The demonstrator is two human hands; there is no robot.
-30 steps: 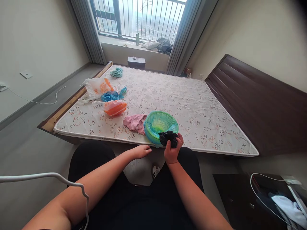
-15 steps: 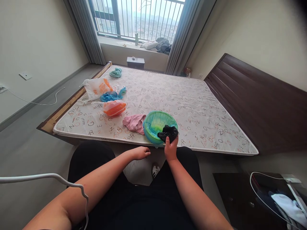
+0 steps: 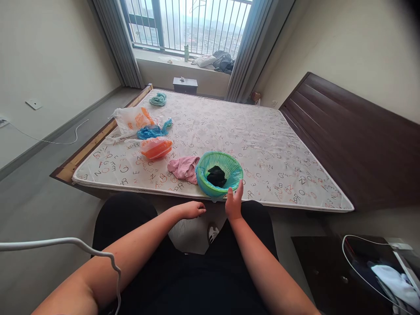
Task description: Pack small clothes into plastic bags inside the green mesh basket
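A green basket (image 3: 236,168) lined with a thin blue-green plastic bag stands at the mattress's near edge. Inside it lies a crumpled black plastic bag (image 3: 216,176). My right hand (image 3: 234,202) is at the basket's near right rim, open, thumb and fingers apart, holding nothing; whether it touches the rim I cannot tell. Low in front of the bed, over my lap, hangs my left hand (image 3: 194,210) with its fingers loosely curled; nothing shows in them. A pink cloth (image 3: 183,168) lies against the basket's left side.
The mattress (image 3: 262,148) also bears an orange-and-white plastic bag (image 3: 156,148), a blue plastic bag (image 3: 152,131), a white bag with orange print (image 3: 133,120) and a teal coiled bundle (image 3: 159,99). A dark nightstand (image 3: 315,262) with a white cable stands at the lower right.
My right hand has let go of the black plastic bag, which now lies inside the basket. The fingers have opened. My left hand has stayed in place.
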